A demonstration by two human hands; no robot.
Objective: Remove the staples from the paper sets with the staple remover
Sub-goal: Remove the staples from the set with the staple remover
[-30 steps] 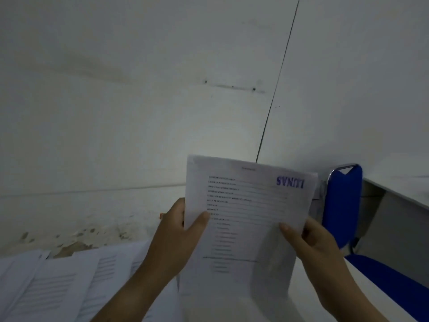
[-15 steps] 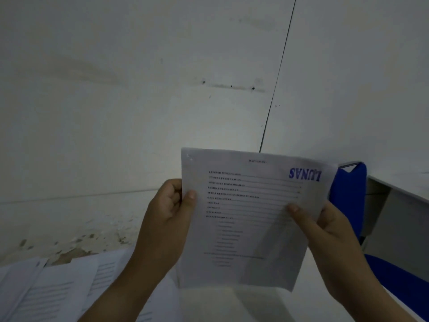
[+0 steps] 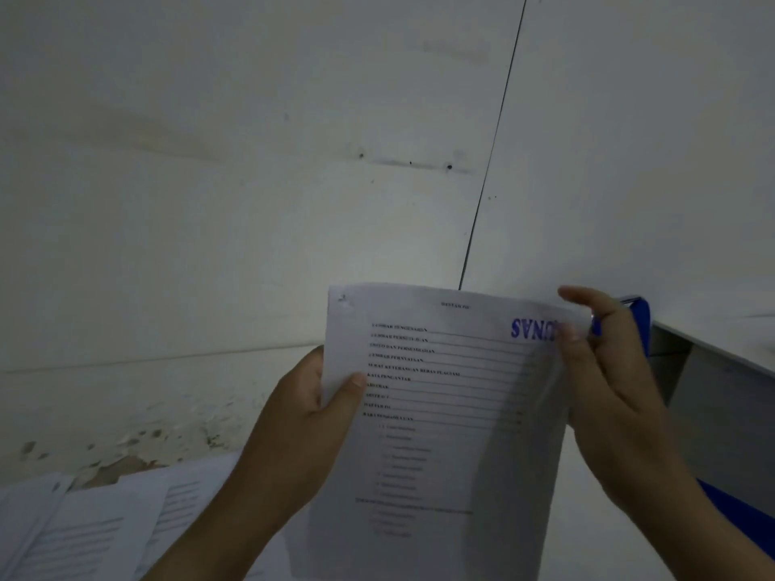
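White paper set (image 3: pixel 440 413) held upright before the wall (image 3: pixel 209 203), above loose sheets (image 3: pixel 84 530) lower left; left hand (image 3: pixel 306 400) grips its left edge, thumb on front; right hand (image 3: pixel 608 371) pinches its top right corner, blue chair (image 3: pixel 641 325) just behind.

Blurred lower print on paper set (image 3: pixel 440 413); blue stamp (image 3: pixel 530 327) partly behind right hand (image 3: pixel 608 371)

above: open air over the held paper set (image 3: pixel 440 413), wall (image 3: pixel 251 161) behind | left: roomy, only loose sheets (image 3: pixel 84 530) lying low | right: tight, blue chair (image 3: pixel 642 325) and desk edge (image 3: pixel 713 358) crowd in
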